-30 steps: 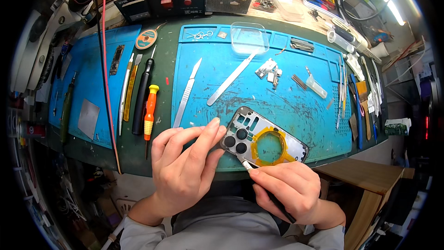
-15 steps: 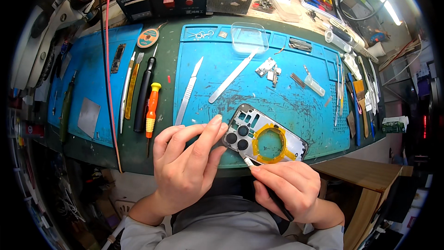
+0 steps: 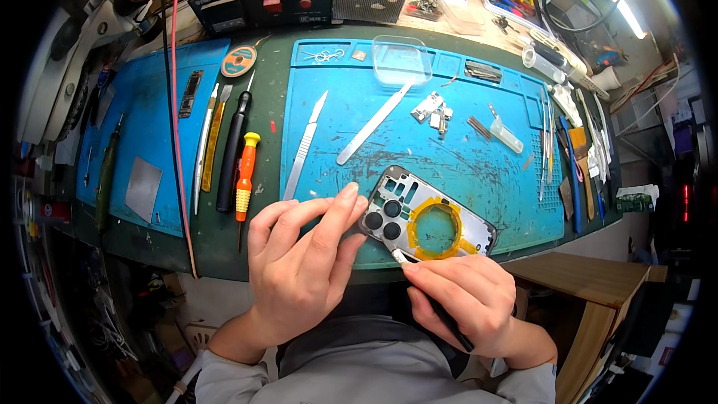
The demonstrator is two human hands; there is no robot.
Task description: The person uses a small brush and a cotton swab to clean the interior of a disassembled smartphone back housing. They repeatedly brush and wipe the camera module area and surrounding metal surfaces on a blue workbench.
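Observation:
A silver phone frame with dark edges lies tilted near the front of the blue work mat. It carries three round black camera rings and a ring of amber tape around a circular opening. My left hand has its thumb and fingers closed at the frame's left corner, holding it. My right hand grips a slim black-handled tool like a pen. The tool's pale tip rests at the frame's near edge, just below the camera rings; its exact shape is too small to make out.
On the mat lie a scalpel, a flat metal spatula, a clear plastic box and small metal parts. Screwdrivers stand left, beside a red cable. A black powered unit sits behind; brushes lie right.
The tool's tip has shifted very slightly along the frame's near edge, and my right hand has moved a little left. My left hand keeps its place on the frame.

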